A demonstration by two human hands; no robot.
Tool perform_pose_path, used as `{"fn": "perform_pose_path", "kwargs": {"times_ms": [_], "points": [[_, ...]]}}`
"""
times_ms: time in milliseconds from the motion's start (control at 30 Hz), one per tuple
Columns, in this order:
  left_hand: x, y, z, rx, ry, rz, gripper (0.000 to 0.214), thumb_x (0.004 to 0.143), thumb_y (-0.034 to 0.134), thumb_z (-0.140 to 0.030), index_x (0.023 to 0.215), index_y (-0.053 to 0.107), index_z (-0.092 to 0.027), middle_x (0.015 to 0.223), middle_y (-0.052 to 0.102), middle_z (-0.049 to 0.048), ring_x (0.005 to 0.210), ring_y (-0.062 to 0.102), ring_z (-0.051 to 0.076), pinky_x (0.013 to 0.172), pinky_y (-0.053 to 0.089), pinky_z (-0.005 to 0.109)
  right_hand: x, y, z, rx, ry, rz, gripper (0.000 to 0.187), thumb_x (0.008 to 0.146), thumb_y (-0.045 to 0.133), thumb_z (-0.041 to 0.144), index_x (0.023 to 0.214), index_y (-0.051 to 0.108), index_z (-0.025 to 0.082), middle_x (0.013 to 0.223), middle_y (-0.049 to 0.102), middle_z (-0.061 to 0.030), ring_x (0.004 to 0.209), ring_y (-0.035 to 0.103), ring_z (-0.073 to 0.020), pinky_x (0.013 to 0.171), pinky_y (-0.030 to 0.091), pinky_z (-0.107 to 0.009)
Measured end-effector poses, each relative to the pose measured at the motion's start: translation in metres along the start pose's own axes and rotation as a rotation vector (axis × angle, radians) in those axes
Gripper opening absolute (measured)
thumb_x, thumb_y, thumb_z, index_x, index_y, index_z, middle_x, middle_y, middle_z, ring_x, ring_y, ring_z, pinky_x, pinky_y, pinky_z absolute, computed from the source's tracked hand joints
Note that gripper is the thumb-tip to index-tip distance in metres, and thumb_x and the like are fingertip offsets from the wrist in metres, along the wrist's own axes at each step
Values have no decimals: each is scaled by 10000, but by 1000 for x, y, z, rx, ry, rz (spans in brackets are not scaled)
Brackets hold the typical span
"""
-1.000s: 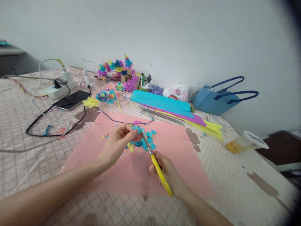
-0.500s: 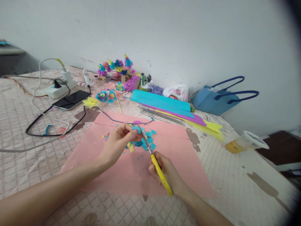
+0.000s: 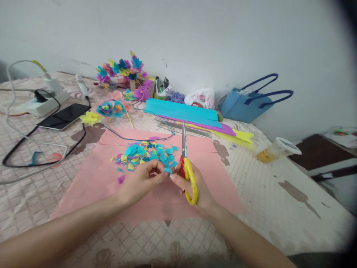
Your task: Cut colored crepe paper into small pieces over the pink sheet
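Between thumb and fingers, my left hand [image 3: 149,175] pinches a small blue piece of paper [image 3: 167,170]. My right hand [image 3: 193,182] is closed on scissors [image 3: 184,143] with yellow and red handles, their blades together and pointing away from me. The right fingertips come up to the right end of the blue piece; whether they grip it too I cannot tell. Just beyond the hands, a heap of cut paper bits [image 3: 145,150] in blue, yellow and purple lies on a pink paper sheet [image 3: 92,190].
Behind the sheet lie blue folded paper [image 3: 181,111] and paper flowers [image 3: 111,108]. At left are a phone [image 3: 65,116], a power strip [image 3: 47,104] and loose cables. A blue bag [image 3: 241,106] stands by the wall; a cup of orange drink [image 3: 276,149] is at right.
The scissors have swung from the blue paper to point upward and away, blades now together. My right fingertips have come to the paper. The view has shifted, uncovering more of the heap.
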State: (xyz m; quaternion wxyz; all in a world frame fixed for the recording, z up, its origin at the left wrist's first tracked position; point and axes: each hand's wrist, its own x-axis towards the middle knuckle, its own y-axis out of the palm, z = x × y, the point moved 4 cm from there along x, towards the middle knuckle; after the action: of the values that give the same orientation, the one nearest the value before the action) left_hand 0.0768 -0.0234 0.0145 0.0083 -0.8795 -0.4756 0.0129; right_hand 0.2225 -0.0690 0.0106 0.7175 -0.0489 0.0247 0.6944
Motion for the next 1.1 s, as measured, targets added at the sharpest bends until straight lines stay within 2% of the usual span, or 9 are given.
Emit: {"fn": "perform_pose_path", "kwargs": {"times_ms": [167,300,367,467,567,667,867,1000,1100], "points": [[0,2,0,40,39,13,172,791,649,-316,718,575,-179,716,568,-5,709,556,158,648,436,253,-2,2,2,45,58,-21,273,683,677,299,835,471,203,728,507,52,499,437,-64,395,389,-180],[0,0,-4,-57,12,64,118,823,590,-257,923,618,-199,890,620,25,782,584,175,697,480,278,-1,2,-4,212,116,43,262,679,686,268,840,489,206,693,480,72,453,410,-47,388,359,-175],[0,-1,-10,-84,48,137,179,812,558,-172,976,622,-207,945,620,29,798,584,167,723,484,278,0,3,-8,322,145,110,263,682,683,239,864,495,211,683,484,79,423,376,-35,379,333,-169],[0,-1,-14,-53,111,237,278,777,570,-93,1022,633,-208,1017,615,43,939,580,183,791,467,275,1,4,-12,409,165,176,260,676,683,204,858,497,211,649,480,88,394,345,-27,360,302,-161],[2,-2,-13,-39,140,282,191,803,596,-135,978,652,-189,1026,611,59,993,578,200,838,456,298,2,6,-13,435,149,221,250,674,694,197,812,486,206,604,460,96,390,342,-31,351,302,-157],[4,-3,-11,-46,127,272,59,818,631,-220,831,648,-165,958,614,55,946,588,198,858,452,321,1,8,-14,425,171,254,266,687,714,240,825,488,209,566,428,108,384,320,-31,348,305,-150],[6,-6,-4,8,-76,184,159,795,658,-307,762,610,-159,691,602,-7,658,546,135,640,412,256,1,3,-7,230,85,105,315,753,689,436,834,483,213,631,439,93,401,341,-32,355,349,-153],[6,-5,2,58,-132,202,194,775,670,-330,731,600,-155,618,557,-28,580,498,119,560,362,239,0,0,0,111,70,29,346,665,750,377,812,490,202,680,481,68,470,416,-54,369,377,-162],[6,-3,2,42,-131,220,221,789,654,-367,748,615,-153,637,563,-22,584,506,121,562,378,238,0,0,0,94,69,21,304,666,723,327,806,485,199,695,509,58,482,432,-61,372,378,-167]]}}
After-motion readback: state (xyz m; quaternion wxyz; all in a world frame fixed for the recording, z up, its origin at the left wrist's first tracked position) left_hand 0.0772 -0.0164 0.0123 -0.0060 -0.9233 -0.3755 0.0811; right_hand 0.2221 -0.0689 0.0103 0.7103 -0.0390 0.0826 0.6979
